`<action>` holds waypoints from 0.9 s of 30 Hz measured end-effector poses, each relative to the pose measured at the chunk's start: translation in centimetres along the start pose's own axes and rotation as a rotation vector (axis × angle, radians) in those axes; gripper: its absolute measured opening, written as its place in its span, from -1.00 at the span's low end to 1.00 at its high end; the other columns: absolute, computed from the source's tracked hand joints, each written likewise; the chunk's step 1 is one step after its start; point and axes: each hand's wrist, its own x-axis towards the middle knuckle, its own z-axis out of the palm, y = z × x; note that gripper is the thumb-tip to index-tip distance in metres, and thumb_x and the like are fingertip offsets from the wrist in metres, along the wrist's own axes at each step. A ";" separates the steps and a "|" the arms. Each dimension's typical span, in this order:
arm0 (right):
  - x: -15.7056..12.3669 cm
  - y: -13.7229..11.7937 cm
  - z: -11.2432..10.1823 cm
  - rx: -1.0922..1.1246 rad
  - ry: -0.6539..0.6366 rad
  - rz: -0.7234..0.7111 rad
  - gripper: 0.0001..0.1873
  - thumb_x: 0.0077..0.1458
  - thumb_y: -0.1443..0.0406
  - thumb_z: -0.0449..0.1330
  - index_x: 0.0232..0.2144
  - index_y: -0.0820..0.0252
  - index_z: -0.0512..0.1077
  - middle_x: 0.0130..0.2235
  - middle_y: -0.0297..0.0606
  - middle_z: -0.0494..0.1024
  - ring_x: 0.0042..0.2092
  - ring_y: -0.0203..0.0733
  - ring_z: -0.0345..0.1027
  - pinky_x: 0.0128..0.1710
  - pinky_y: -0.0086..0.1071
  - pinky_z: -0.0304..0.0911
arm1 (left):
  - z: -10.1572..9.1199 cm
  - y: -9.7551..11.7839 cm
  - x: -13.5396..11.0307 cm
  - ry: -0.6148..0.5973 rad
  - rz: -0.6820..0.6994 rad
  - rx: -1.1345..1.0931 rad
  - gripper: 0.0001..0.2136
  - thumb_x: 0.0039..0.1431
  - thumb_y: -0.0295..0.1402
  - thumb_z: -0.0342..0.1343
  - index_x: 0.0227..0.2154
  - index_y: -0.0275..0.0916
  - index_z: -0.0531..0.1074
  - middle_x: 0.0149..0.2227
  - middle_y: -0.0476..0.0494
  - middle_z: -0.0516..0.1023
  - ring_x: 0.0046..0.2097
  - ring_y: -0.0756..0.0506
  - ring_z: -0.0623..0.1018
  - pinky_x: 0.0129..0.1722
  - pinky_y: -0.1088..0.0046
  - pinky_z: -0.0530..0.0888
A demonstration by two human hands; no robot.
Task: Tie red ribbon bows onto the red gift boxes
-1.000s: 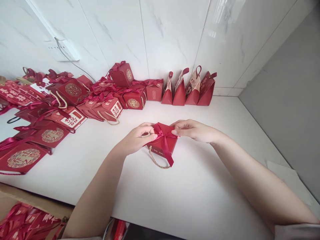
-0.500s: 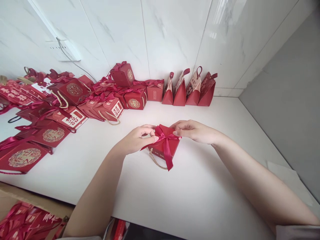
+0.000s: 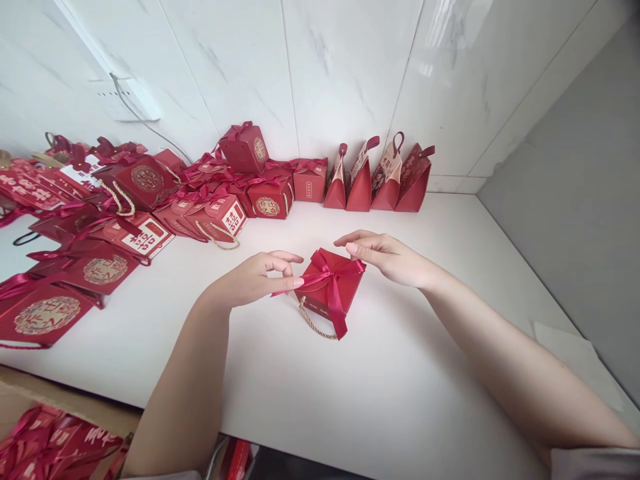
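Observation:
A small red gift box [image 3: 313, 299] sits on the white table in front of me, tied on top with a crimson ribbon [image 3: 334, 293] in a bow. One ribbon tail hangs down its front, and a twisted gold cord handle [image 3: 315, 327] droops at its lower left. My left hand [image 3: 257, 277] is at the box's left side, fingers apart, its thumb by the left ribbon end. Above the box's right rear corner, my right hand [image 3: 383, 257] is open with outstretched fingers. It grips nothing.
Many finished-looking red boxes with ribbons [image 3: 215, 217] are grouped at the left and along the tiled wall. Several tall pointed red boxes with loops [image 3: 360, 187] stand at the back. At lower left a cardboard carton [image 3: 65, 400] holds more red boxes. A grey panel [image 3: 570, 167] bounds the right.
Both hands have drawn away from the bow, the left one outward to the left, the right one slightly up and back. The box stays in place.

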 end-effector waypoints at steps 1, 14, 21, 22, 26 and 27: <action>0.0 0.0 0.1 0.005 0.011 -0.014 -0.47 0.21 -0.11 0.07 -0.49 0.15 0.52 0.03 -0.20 0.48 0.09 0.01 0.31 0.10 -0.18 0.18 | -0.2 0.0 -0.2 -0.047 0.007 0.019 -0.58 0.10 0.04 0.13 -0.64 -0.20 0.42 0.27 -0.03 0.30 0.14 -0.27 0.45 0.12 0.15 0.39; 0.3 0.4 0.1 0.054 -0.146 -0.048 -0.48 0.17 -0.13 0.10 -0.38 0.17 0.55 -0.18 -0.18 0.53 -0.05 -0.02 0.34 -0.06 -0.22 0.27 | -1.1 -2.5 0.5 0.219 0.016 0.008 -0.68 0.15 -0.02 0.11 -0.19 -0.12 0.53 -0.05 -0.08 0.58 -0.02 -0.18 0.54 0.04 0.25 0.45; 0.1 0.3 -0.1 0.083 -0.196 -0.030 -0.49 0.17 -0.12 0.10 -0.39 0.17 0.54 -0.25 -0.19 0.51 -0.11 -0.06 0.34 -0.09 -0.23 0.25 | 3.6 -1.6 4.1 0.352 0.379 -0.283 -0.68 0.16 -0.41 -0.01 -0.02 -0.13 0.44 0.19 -0.09 0.37 0.28 -0.19 0.29 0.23 0.18 0.30; 0.1 0.4 -0.2 0.082 -0.194 -0.023 -0.48 0.17 -0.12 0.09 -0.37 0.17 0.55 -0.26 -0.20 0.50 -0.11 -0.06 0.33 -0.09 -0.22 0.25 | 4.0 -1.6 4.5 0.307 0.386 -0.320 -0.67 0.17 -0.42 -0.01 -0.02 -0.13 0.44 0.20 -0.10 0.36 0.28 -0.19 0.28 0.25 0.17 0.27; 0.1 0.8 -0.3 0.084 -0.180 0.028 -0.49 0.18 -0.11 0.08 -0.29 0.19 0.53 -0.20 -0.22 0.51 -0.13 -0.10 0.33 -0.07 -0.22 0.22 | 5.0 -2.0 5.4 0.241 0.314 -0.500 -0.68 0.25 -0.22 0.03 0.02 -0.16 0.39 0.15 -0.19 0.41 0.24 -0.23 0.34 0.26 0.10 0.23; 0.1 0.8 -0.3 0.087 -0.178 0.037 -0.50 0.19 -0.10 0.08 -0.29 0.19 0.53 -0.19 -0.23 0.51 -0.14 -0.12 0.33 -0.08 -0.23 0.22 | 5.1 -2.1 5.6 0.224 0.284 -0.544 -0.64 0.25 -0.15 0.04 0.04 -0.15 0.38 0.15 -0.21 0.41 0.22 -0.24 0.36 0.24 0.08 0.25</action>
